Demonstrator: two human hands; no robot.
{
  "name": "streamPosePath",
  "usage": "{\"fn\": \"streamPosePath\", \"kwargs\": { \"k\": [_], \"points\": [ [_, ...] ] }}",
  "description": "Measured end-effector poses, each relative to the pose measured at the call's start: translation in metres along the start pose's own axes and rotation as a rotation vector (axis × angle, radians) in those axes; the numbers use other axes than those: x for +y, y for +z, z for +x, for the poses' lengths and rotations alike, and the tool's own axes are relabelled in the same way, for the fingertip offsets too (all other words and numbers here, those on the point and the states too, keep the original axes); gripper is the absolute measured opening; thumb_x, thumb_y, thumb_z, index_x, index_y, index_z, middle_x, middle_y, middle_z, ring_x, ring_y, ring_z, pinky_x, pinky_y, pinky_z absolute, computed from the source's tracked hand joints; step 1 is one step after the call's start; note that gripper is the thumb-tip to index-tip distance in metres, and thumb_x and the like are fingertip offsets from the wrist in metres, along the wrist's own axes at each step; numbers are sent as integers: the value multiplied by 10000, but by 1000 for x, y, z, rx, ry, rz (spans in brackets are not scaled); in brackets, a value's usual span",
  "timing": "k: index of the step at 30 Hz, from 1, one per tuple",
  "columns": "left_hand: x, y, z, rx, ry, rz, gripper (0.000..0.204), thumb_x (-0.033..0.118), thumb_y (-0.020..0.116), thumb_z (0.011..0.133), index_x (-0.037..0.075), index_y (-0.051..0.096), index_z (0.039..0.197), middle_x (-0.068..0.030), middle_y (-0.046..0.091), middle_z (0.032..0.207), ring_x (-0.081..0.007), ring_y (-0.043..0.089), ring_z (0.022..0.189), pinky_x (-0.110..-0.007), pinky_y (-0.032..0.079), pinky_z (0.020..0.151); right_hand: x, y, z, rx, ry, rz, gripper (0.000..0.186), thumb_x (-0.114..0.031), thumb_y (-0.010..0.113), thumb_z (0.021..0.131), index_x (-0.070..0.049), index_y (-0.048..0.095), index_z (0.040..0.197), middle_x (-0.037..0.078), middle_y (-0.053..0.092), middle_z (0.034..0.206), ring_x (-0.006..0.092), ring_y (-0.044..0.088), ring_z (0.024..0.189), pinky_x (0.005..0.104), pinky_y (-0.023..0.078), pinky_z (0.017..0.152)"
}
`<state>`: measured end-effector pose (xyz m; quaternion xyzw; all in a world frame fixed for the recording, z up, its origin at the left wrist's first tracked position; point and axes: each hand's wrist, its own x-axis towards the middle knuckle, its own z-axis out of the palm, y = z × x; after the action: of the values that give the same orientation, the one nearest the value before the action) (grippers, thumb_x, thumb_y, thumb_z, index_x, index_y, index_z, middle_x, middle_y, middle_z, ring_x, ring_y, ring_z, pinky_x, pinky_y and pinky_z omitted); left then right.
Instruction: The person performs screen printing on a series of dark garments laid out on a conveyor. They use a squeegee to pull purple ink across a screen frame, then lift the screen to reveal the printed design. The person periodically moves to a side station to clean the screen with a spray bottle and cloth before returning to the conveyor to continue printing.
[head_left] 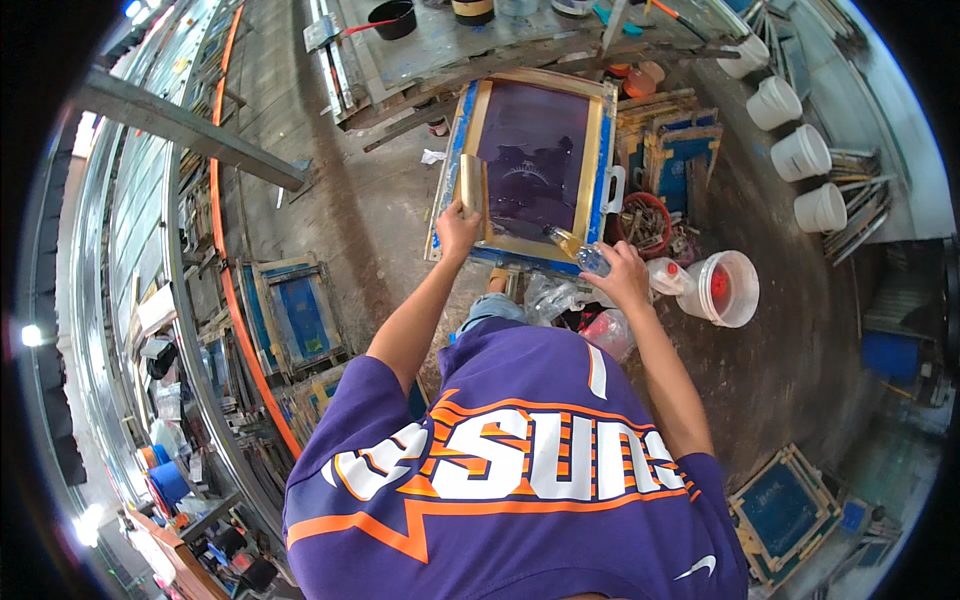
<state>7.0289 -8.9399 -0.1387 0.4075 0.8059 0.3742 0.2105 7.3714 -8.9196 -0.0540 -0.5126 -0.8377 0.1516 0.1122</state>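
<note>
In front of me a screen printing frame [535,150] leans tilted, with dark purple mesh, a tan taped border and blue edges. My left hand [458,232] is closed around the lower end of a pale gold squeegee [471,184], held upright over the frame's left border. My right hand [626,276] grips a clear plastic bottle [594,261] at the frame's lower right corner. The bottle's neck points up and left toward the mesh, and something yellowish shows at that end. A faint pale arched design appears in the middle of the mesh.
A workbench [420,75] with a black tub [392,19] stands beyond the frame. To the right are a red basket [643,222], a white bucket [728,289] and stacked frames [688,160]. More frames [302,310] lean at left. Clear plastic bags [548,297] lie below the frame.
</note>
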Motion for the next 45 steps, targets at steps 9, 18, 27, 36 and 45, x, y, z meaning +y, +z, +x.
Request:
{"fn": "streamPosePath", "kwargs": {
  "k": [9,18,27,36,45],
  "points": [
    [87,125,-48,-177,-24,-291,331,216,720,755,57,726,1045,-198,731,909,-369,717,858,-428,556,759,48,-3,-86,487,274,299,637,-279,872,723,-55,642,1274,152,666,1168,333,624,1111,422,478,956],
    [2,42,-4,-65,107,-154,288,211,718,733,30,725,957,-189,711,815,-286,705,737,-403,535,698,55,6,-190,576,706,448,621,-212,860,763,3,617,1292,163,647,1256,281,637,1117,365,499,930],
    [18,19,-10,-24,111,-24,325,207,714,771,62,722,1061,-204,724,869,-341,724,817,-449,541,749,47,3,-211,576,705,374,641,-216,865,769,18,605,1306,149,665,1209,232,644,1010,337,505,848],
    [69,135,-56,-254,-12,-322,306,204,731,779,17,724,1020,-185,735,861,-282,729,803,-404,537,722,35,-21,-150,657,450,374,615,-147,861,749,11,615,1290,159,662,1198,264,640,1005,344,494,841],
    [10,-10,22,-10,129,88,317,280,710,782,50,717,1000,-225,700,822,-392,697,805,-478,530,721,44,-6,-201,603,618,358,632,-193,863,741,-5,622,1294,151,667,1224,271,645,1071,352,495,869]
  ]
}}
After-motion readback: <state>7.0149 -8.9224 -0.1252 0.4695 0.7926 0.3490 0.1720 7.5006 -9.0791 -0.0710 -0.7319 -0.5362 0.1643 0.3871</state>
